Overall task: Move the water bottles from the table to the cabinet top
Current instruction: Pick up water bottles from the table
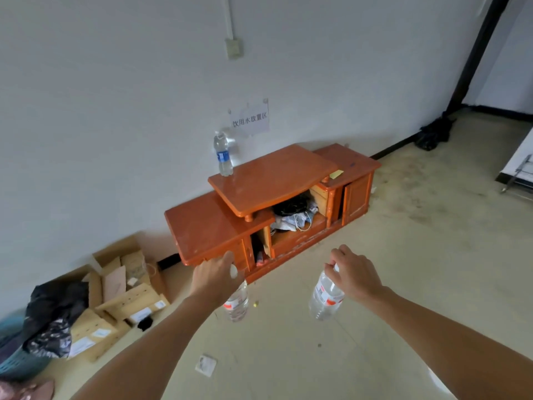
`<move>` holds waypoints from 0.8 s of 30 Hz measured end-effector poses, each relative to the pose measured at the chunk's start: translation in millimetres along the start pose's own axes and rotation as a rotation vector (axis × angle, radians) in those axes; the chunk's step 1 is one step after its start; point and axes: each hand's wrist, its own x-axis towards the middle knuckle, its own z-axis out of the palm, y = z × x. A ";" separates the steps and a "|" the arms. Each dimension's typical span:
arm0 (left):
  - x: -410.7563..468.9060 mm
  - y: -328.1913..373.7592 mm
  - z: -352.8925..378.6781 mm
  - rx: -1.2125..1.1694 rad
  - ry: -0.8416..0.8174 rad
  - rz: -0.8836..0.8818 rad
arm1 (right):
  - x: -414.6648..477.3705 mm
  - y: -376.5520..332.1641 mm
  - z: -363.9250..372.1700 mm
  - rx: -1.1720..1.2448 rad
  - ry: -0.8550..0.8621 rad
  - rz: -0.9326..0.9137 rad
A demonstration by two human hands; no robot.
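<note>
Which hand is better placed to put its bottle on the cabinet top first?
Probably left. The left hand, holding a clear red-labelled plastic bottle by the cap, is nearest the orange wooden cabinet corner; the right hand with the second bottle hangs over the floor.

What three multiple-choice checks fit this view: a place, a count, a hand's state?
1. Where does the blue-labelled bottle stand?
A. On the raised top of the cabinet, far-left corner
B. Inside the cabinet
C. Lying beside the cabinet

2. How many water bottles show?
A. One
B. Two
C. Three

3. What is the right hand doing?
A. Hanging empty
B. Gripping the right-hand bottle at its neck
C. Resting flat on the cabinet

1 A: it stands upright on the raised top by the wall.
2 C: that one, plus the left-hand bottle in the left hand and the right-hand one.
3 B: its fingers curl round the neck.
</note>
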 end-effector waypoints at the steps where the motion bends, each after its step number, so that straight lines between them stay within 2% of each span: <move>1: 21.3 -2.7 3.7 -0.025 0.004 -0.015 | 20.0 3.2 7.7 0.005 -0.002 0.001; 5: 118.7 -12.7 33.0 -0.112 -0.019 -0.079 | 103.3 29.7 64.2 0.009 -0.047 -0.013; 13: 324.6 -14.7 81.0 -0.084 -0.098 -0.054 | 294.3 91.4 153.5 0.038 -0.137 -0.081; 24: 568.7 -53.4 114.8 -0.184 -0.046 -0.127 | 554.1 118.0 232.9 -0.040 -0.277 -0.101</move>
